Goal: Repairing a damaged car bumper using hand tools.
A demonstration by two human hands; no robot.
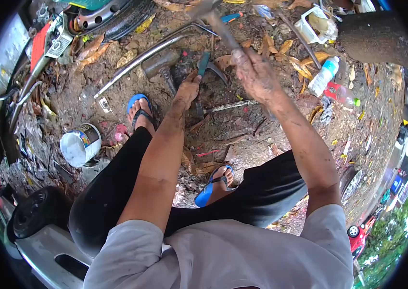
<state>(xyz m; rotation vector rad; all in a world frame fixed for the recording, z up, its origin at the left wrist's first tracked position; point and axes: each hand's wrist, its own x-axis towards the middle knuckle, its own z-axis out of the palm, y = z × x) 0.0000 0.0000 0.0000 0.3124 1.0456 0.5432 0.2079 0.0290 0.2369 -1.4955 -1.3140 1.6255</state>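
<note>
My right hand is wrapped round the handle of a hammer, raised with its head near the top edge of the view. A short green flat piece sticks up from the closed fingers of my left hand. Beside it a dark curved metal piece shows; I cannot tell whether the two are joined. Just left of these lies a heavy, dirt-covered hammer-like tool on the soil. Below my hands a thin metal rod rests on the ground.
A long bent silver bar lies at left of the hands. A white paint bucket is tipped over near my left foot. Two plastic bottles and a white container lie at right, by a thick trunk-like piece. A wheel is at the top.
</note>
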